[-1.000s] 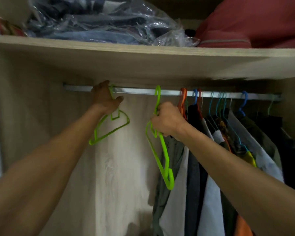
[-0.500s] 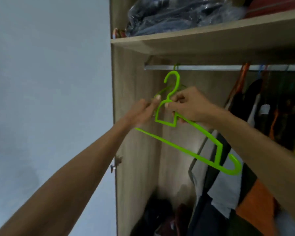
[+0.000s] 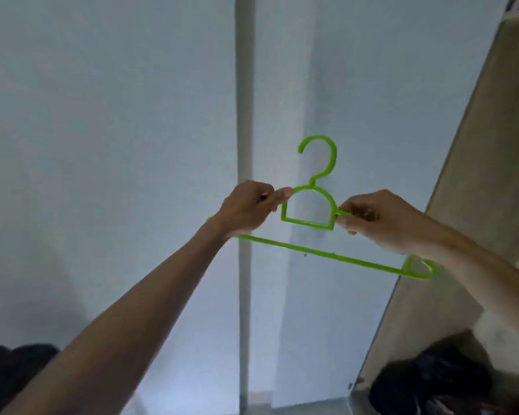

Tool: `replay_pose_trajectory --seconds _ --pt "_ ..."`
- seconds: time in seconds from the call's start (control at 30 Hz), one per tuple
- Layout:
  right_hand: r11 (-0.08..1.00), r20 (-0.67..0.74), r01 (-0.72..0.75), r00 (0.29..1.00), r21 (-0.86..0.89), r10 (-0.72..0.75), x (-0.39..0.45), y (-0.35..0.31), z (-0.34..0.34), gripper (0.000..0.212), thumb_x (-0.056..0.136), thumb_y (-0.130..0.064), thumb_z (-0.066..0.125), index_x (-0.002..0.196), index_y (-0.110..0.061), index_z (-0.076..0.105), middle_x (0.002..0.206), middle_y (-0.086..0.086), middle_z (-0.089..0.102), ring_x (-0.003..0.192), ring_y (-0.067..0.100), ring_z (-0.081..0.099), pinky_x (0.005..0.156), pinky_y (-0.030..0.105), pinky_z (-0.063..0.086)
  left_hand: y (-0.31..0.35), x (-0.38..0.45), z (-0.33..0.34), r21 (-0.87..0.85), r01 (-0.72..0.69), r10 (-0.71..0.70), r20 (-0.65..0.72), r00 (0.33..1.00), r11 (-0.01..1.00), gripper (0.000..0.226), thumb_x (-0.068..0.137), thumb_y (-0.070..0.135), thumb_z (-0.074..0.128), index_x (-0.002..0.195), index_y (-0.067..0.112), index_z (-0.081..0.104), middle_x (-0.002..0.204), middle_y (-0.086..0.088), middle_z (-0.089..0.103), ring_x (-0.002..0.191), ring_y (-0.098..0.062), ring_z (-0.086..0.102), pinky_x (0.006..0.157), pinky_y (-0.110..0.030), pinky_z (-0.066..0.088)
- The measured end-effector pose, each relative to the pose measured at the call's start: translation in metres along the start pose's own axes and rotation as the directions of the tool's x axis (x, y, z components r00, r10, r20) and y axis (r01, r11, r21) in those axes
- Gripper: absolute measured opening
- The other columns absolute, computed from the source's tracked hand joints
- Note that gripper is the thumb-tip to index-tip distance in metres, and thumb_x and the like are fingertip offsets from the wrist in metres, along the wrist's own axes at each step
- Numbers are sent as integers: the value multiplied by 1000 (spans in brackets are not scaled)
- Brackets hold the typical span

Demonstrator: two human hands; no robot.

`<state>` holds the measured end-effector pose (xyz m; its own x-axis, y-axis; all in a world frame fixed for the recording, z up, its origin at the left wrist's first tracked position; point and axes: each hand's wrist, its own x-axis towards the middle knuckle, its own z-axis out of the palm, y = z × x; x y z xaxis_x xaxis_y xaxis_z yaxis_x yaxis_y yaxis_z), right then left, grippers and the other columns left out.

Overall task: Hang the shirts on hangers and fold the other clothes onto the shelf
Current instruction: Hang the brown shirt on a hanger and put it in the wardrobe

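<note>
— Fingers point(image 3: 279, 195) of the left hand point(image 3: 246, 209) curl round the green hanger point(image 3: 307, 209) beside its arched neck; the right hand point(image 3: 381, 218) pinches the opposite shoulder.

— How many hangers?

— One, hook up, held before the pale wall point(image 3: 102, 145). Its left tip is hidden behind the left wrist; the right tip is blurred.

— Anything else?

— One wardrobe panel point(image 3: 477, 175), cut off at the right edge, and dark clothes point(image 3: 432, 381) below it, too dim to count.

1 green hanger point(image 3: 309, 218), centre frame. 2 hands: left hand point(image 3: 246, 209), right hand point(image 3: 381, 220). 1 dark clothing heap point(image 3: 432, 384), lower right.
</note>
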<state>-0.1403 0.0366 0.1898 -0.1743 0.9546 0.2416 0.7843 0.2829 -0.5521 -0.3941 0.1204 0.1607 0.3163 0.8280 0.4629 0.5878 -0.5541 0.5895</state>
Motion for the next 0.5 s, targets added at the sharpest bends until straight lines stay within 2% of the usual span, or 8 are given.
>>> replay_pose_trajectory --seconds 0.13,0.27,0.33,0.4,0.5 --pt "989 123 101 986 108 -114 -14 -84 108 17 94 -39 66 81 -29 72 69 -8 67 60 8 53 61 28 42 -69 -124 -103 34 131 -130 -34 991 991 48 91 52 62 52 25 57 56 15 62 57 2 56 60 -20 38" --pt "961 227 161 950 225 -212 -38 -172 211 11 94 -33 67 84 -32 73 73 -4 69 66 13 60 67 36 49 -116 -247 -197 148 236 -225 -88 970 960 43 90 52 64 53 31 59 59 11 65 67 -14 67 61 -24 42" --pt "941 249 192 932 279 -264 -50 -219 259 11 94 -26 67 86 -29 73 78 0 72 74 12 68 73 35 51 -136 -306 -240 165 306 -284 -147 948 938 44 90 50 65 55 23 62 52 16 60 59 -6 63 55 -17 38" --pt "917 286 210 906 339 -313 -63 -268 302 9 94 -21 68 90 -28 72 81 -3 75 79 8 71 77 28 53 -150 -361 -276 168 370 -337 -198 921 914 46 90 48 66 58 16 64 48 19 58 51 -3 55 50 -13 33" --pt "877 340 192 869 440 -360 -82 -332 354 7 95 -23 67 101 -22 71 85 -1 76 83 9 73 85 32 57 -160 -432 -316 173 435 -396 -218 892 884 46 90 48 65 61 12 66 44 19 53 44 -2 47 48 -13 32"
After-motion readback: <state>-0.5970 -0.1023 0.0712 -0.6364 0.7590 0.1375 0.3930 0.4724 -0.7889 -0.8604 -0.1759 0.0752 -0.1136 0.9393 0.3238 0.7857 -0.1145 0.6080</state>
